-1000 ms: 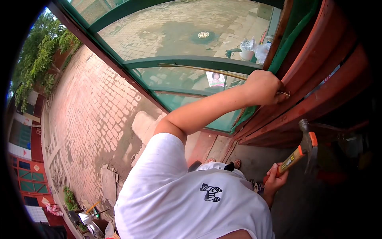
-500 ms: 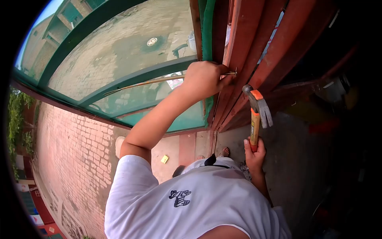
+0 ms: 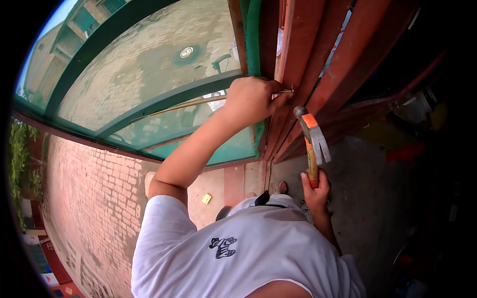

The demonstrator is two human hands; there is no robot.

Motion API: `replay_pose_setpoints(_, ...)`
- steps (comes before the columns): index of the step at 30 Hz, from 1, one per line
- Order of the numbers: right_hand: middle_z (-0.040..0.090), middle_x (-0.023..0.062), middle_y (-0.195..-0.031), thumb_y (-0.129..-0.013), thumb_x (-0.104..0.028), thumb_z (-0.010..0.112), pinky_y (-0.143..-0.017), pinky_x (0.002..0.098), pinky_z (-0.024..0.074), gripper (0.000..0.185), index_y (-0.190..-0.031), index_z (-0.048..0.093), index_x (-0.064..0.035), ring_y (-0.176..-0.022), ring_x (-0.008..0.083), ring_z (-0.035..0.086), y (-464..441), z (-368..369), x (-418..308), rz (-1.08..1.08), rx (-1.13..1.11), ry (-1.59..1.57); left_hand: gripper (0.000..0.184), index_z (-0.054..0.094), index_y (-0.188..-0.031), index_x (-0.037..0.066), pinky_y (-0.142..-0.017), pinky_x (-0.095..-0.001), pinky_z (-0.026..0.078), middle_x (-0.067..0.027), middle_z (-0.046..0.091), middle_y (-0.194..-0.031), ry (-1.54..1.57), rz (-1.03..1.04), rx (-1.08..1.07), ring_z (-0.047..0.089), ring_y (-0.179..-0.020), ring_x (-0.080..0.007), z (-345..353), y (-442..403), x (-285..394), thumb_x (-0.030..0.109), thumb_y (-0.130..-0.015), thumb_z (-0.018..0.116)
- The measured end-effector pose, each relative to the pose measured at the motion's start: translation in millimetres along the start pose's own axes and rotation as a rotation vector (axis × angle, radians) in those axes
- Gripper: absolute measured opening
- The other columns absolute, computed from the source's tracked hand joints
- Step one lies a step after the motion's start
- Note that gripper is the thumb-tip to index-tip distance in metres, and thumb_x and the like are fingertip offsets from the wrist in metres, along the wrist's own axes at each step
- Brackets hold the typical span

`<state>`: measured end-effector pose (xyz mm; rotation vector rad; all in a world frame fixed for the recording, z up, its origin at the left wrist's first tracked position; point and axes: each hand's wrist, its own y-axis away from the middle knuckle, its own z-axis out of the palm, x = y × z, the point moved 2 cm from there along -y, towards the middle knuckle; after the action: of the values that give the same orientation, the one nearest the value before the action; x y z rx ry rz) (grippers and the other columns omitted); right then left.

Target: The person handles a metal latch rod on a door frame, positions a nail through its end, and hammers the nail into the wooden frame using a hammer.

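My left hand [image 3: 252,101] is raised to the red door frame [image 3: 297,54], its fingers pinched on a nail [image 3: 285,91]. The nail's head points right, away from the fingers. Lower and to the right, my right hand [image 3: 316,191] grips a claw hammer [image 3: 312,159] by its wooden handle with orange parts. The hammer stands upright with its striking face toward the nail, a short gap apart. Behind my left wrist, a long thin strip [image 3: 189,103] runs across the green mesh door [image 3: 149,105].
Through the mesh lies a paved brick yard [image 3: 99,184]. A small yellow box [image 3: 206,198] lies on the floor near my feet. Red wooden boards [image 3: 357,54] rise on the right, with dim clutter and a red object [image 3: 405,152] in shadow beyond.
The hammer has swung slightly left and its head is now closer to the nail. My left hand stays almost in place, still pinching the nail.
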<state>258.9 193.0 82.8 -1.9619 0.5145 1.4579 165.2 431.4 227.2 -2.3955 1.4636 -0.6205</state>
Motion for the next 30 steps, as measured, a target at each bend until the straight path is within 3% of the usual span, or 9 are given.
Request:
replay_pose_setpoints(6, 0.056, 0.0043, -0.078, -0.084, -0.008, 0.066, -0.065, 0.0254, 0.0446, 0.017, -0.094, 0.056, 0.0014, -0.07, 0.0103, 0.05, -5, -4, 9, -0.07, -0.024, 0.112, 0.021, 0.07, -0.093, 0.016, -0.053, -0.0373, 0.049, -0.0081, 0.064, -0.07, -0.055, 0.055, 0.024, 0.062, -0.062, -0.0286, 4, 1, -3, 0.033, -0.083, 0.062)
replay_pose_setpoints(12, 0.056, 0.0038, -0.079, -0.083, -0.007, 0.067, -0.065, 0.0256, 0.0449, 0.018, -0.095, 0.056, 0.0014, -0.07, 0.0101, 0.05, -11, -5, 10, -0.087, -0.002, 0.12, 0.022, 0.07, -0.095, 0.016, -0.052, -0.0364, 0.048, -0.0074, 0.064, -0.072, 0.005, 0.087, 0.149, 0.062, -0.062, -0.0278, 7, 0, -2, 0.032, -0.083, 0.062)
replay_pose_setpoints(15, 0.058, 0.0082, -0.069, -0.079, -0.009, 0.07, -0.058, 0.028, 0.0456, 0.019, -0.091, 0.058, -0.0006, -0.06, 0.0143, 0.053, -17, -2, 9, -0.152, 0.058, 0.105, 0.022, 0.07, -0.096, 0.016, -0.053, -0.0367, 0.048, -0.0074, 0.065, -0.073, -0.012, 0.082, 0.121, 0.062, -0.063, -0.028, 6, -1, -2, 0.032, -0.083, 0.062)
replay_pose_setpoints(21, 0.057, 0.0052, -0.067, -0.079, -0.009, 0.071, -0.055, 0.0266, 0.045, 0.018, -0.088, 0.058, -0.001, -0.058, 0.0116, 0.052, -20, 4, 12, -0.099, 0.04, 0.054, 0.023, 0.07, -0.097, 0.016, -0.054, -0.0374, 0.048, -0.0077, 0.065, -0.074, -0.029, 0.042, 0.073, 0.062, -0.064, -0.028, 7, -2, -1, 0.032, -0.083, 0.062)
replay_pose_setpoints(24, 0.049, -0.0012, -0.07, -0.083, -0.007, 0.067, -0.059, 0.0231, 0.0409, 0.016, -0.084, 0.053, -0.0014, -0.064, 0.0071, 0.044, -25, 12, 4, -0.078, 0.027, 0.02, 0.023, 0.07, -0.097, 0.016, -0.054, -0.0376, 0.049, -0.0077, 0.065, -0.074, -0.036, 0.02, 0.056, 0.062, -0.064, -0.028, 6, -2, -1, 0.032, -0.083, 0.062)
replay_pose_setpoints(30, 0.045, -0.0044, -0.07, -0.085, -0.003, 0.065, -0.058, 0.0192, 0.0374, 0.011, -0.081, 0.055, -0.001, -0.063, 0.0044, 0.041, -81, 45, -7, -0.328, 0.13, 0.088, 0.023, 0.069, -0.097, 0.015, -0.055, -0.0375, 0.049, -0.0079, 0.065, -0.075, -0.046, 0.022, 0.075, 0.062, -0.065, -0.0278, 7, -1, 1, 0.032, -0.084, 0.061)
